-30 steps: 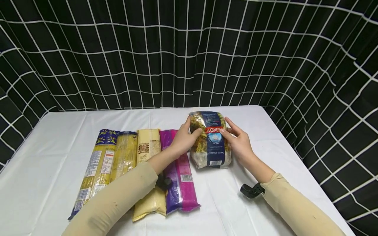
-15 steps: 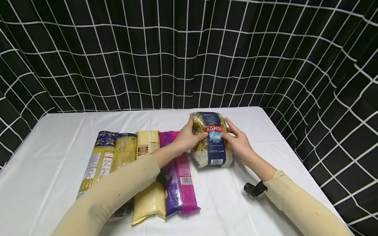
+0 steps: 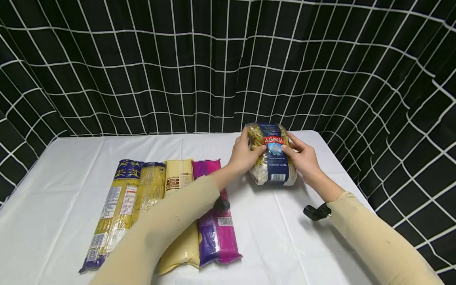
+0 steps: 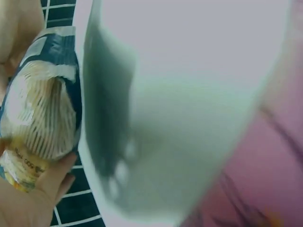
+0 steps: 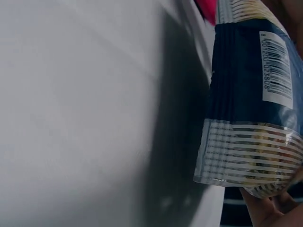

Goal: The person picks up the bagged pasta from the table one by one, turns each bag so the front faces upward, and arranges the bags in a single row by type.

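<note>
I see both hands on one bag of short pasta (image 3: 272,156), blue label with a red band, clear film showing the yellow pasta. The bag sits over the far right part of the white table (image 3: 71,174), close to the back edge, its lower end toward me. From the wrist views its bottom end looks lifted off the cloth, with a shadow under it; I cannot tell whether any part touches.

Left hand (image 3: 244,154): fingers curled round the bag's left side, thumb across the front at the red band. In the left wrist view the fingers (image 4: 49,182) cup the bag's underside.

Right hand (image 3: 303,158): mirrors it on the right side, thumb on the front beside the label, fingers wrapped behind. The right wrist view shows only a fingertip or two (image 5: 265,210) under the striped bottom seam, barcode just above.

Left of the bag, well apart from it, I note a row of long pasta packs lying flat side by side, touching: a yellow spaghetti pack with blue ends (image 3: 114,206), a clear pack of pale strands (image 3: 151,186), a cream pack (image 3: 178,178), a purple and pink pack (image 3: 217,233). My left forearm crosses over the cream and purple packs.

A black curtain with a white grid (image 3: 213,63) hangs behind and to the right of the table.
</note>
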Demonstrator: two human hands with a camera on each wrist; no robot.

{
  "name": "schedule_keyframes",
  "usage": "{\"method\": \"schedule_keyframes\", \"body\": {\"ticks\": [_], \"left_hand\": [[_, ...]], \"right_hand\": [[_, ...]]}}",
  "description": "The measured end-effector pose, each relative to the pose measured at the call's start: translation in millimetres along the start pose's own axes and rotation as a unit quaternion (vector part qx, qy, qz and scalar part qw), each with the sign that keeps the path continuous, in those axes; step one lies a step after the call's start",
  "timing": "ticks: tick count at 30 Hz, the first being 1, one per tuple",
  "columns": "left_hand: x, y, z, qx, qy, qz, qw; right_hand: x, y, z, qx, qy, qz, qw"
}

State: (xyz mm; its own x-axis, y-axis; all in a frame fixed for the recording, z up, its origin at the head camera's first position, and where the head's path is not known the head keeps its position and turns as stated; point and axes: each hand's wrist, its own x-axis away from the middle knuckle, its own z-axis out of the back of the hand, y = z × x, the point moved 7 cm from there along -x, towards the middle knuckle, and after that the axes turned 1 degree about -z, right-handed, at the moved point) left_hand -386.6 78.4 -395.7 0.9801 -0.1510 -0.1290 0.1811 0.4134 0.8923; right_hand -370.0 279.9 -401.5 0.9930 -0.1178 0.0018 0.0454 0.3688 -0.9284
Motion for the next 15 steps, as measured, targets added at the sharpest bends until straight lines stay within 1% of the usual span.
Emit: {"method": "schedule_keyframes", "body": {"ticks": [3,6,11,15], "left_hand": [[-7.0,4.3,-13.4,0.004,-0.016,-0.016,0.9997],[-14.9,5.6,-27.3,0.005,-0.040,-0.031,0.9987],[-32.8,3.5,-50.2,-0.002,-0.066,-0.043,0.9969],[-46.4,1.3,-60.2,0.007,-0.071,-0.039,0.9967]], "right_hand": [[-9.4,4.3,12.4,0.011,0.007,-0.008,1.000],[-20.8,9.5,23.8,0.036,0.013,-0.013,0.999],[-37.2,13.7,39.7,0.073,0.029,-0.010,0.997],[-48.7,16.4,46.1,0.086,0.040,-0.007,0.995]]}}
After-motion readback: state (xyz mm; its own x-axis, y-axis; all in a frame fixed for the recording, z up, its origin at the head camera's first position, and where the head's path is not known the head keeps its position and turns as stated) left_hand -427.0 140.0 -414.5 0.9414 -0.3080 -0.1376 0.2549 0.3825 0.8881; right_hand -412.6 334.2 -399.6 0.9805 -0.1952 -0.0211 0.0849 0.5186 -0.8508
